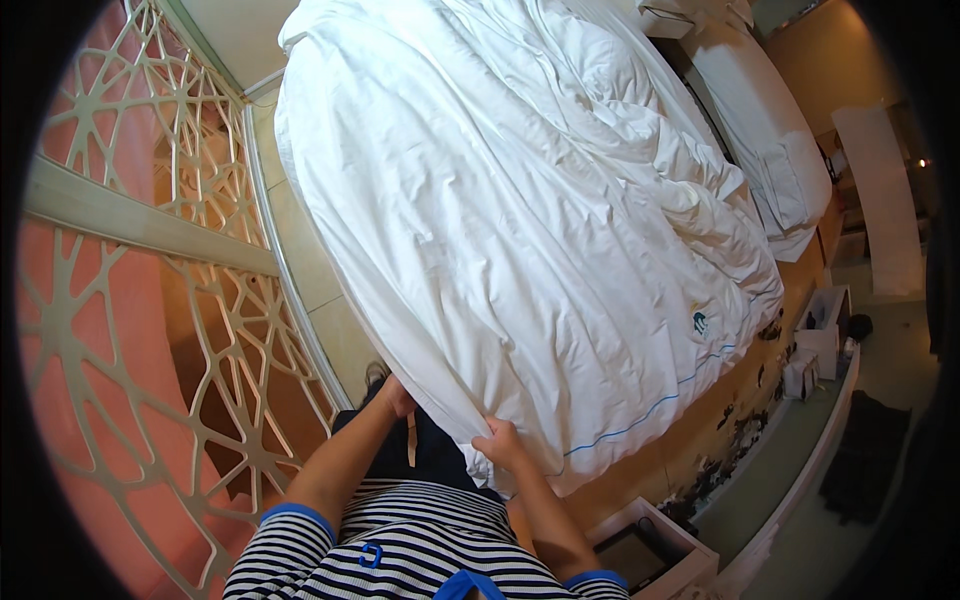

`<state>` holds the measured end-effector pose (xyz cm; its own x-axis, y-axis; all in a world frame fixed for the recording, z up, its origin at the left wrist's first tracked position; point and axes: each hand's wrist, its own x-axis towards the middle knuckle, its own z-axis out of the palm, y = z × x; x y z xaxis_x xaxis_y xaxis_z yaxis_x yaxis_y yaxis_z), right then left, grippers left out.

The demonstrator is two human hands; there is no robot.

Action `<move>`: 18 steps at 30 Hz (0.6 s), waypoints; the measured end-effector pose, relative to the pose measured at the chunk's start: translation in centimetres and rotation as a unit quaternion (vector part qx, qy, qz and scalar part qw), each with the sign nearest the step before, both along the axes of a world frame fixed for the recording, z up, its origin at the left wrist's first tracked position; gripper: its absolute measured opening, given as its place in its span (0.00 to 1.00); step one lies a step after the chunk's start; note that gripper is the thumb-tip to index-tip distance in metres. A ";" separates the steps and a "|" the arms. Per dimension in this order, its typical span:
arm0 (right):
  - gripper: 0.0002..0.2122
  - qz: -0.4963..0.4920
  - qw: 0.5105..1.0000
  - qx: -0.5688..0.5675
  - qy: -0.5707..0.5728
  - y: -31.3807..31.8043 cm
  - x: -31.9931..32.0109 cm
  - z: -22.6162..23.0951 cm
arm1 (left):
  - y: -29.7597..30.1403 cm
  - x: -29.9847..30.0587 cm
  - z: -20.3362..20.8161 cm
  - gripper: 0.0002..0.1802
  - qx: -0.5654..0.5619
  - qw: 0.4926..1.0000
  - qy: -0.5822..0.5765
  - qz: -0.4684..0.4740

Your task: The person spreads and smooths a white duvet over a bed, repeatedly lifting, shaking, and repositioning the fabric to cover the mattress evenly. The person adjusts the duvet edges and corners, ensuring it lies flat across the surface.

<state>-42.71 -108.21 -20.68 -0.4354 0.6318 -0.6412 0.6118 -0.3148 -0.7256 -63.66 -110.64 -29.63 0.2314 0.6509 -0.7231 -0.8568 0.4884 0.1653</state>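
A large white bed sheet [500, 220] lies crumpled over a bed, with a thin blue line and a small blue emblem near its lower right corner. My left hand [397, 397] grips the sheet's near edge at the bed's corner. My right hand [500, 443] pinches the same hanging edge a little to the right. Both forearms come up from my striped shirt at the bottom.
A white lattice screen [150, 300] with a pink backing stands close on the left. A second bed with white bedding [770, 130] lies at the upper right. White boxes [820, 335] and a dark cloth [870, 450] sit on the floor at right.
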 end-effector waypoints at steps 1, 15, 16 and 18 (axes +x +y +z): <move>0.15 -0.019 0.999 -0.024 0.021 -0.1 0.0 0.1 | 1.3 -0.3 0.3 0.25 -0.021 1.000 -0.011 -0.014; 0.04 -0.093 0.911 0.385 -0.113 4.7 -8.8 0.5 | 3.0 -4.4 6.7 0.23 0.058 0.991 0.034 -0.118; 0.02 -0.112 0.888 0.429 -0.120 4.9 -9.0 0.6 | 3.0 -4.5 7.1 0.23 0.076 0.988 0.051 -0.121; 0.02 -0.141 0.858 0.461 -0.176 5.6 -8.3 1.1 | 3.0 -4.7 7.6 0.22 0.084 0.986 0.072 -0.121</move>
